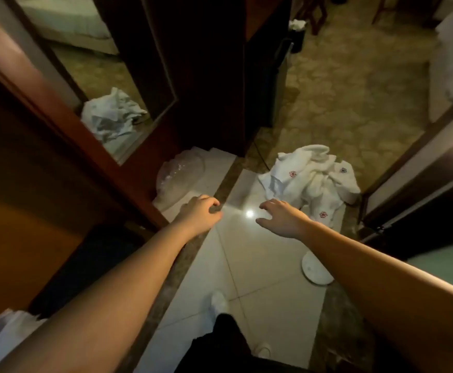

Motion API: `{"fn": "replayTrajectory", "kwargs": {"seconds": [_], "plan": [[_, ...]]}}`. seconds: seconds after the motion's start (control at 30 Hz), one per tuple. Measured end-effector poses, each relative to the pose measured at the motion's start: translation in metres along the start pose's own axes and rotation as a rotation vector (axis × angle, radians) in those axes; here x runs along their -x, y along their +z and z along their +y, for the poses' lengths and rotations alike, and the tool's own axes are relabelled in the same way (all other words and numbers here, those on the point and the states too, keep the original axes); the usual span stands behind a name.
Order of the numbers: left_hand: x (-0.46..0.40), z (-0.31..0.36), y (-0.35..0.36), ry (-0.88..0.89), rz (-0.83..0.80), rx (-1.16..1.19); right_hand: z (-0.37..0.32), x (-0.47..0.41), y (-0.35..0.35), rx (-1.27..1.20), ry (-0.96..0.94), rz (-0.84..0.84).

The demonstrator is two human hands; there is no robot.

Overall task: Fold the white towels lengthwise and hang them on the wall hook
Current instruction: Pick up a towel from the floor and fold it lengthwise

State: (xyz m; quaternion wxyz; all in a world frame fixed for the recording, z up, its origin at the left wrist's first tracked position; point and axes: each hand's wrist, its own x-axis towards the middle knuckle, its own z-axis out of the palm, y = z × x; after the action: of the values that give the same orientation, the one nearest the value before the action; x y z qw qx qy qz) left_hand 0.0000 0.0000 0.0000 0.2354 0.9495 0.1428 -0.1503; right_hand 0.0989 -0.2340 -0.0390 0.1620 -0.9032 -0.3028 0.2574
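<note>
Nearest the camera, a dark trouser leg and a white shoe (pixel 219 302) stand on the pale tiled floor (pixel 260 305), with a round white disc (pixel 316 269) lying just to the right. Beyond them both bare forearms reach forward and down. The left hand (pixel 199 212) hangs palm-down with its fingers (pixel 212 201) loosely curled, holding nothing; the right hand (pixel 282 218) is also palm-down, its fingers (pixel 268 204) spread and relaxed, likewise empty. Just past the right hand, ahead and slightly to its right, the white towels (pixel 310 179) lie in a crumpled heap on the floor at the doorway, small red emblems showing on the folds. The heap has no clear long axis in this bundle, though it trails towards the right wrist. The right hand is plainly the nearer one; the left is well to the side of the heap, closer to a clear bubbled bag (pixel 179 173) beside the wooden door frame (pixel 66 125). Farther left, a mirror (pixel 99 84) reflects the same pile. No wall hook is visible, so folding and hanging both seem yet to begin.
</note>
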Motion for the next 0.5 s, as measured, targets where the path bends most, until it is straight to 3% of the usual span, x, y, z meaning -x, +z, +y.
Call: {"fn": "replayTrajectory", "kwargs": {"seconds": [0.5], "plan": [[-0.328,0.077,0.027,0.091,-0.345,0.0,0.195,-0.162,-0.06,-0.174,0.504,-0.111]]}}
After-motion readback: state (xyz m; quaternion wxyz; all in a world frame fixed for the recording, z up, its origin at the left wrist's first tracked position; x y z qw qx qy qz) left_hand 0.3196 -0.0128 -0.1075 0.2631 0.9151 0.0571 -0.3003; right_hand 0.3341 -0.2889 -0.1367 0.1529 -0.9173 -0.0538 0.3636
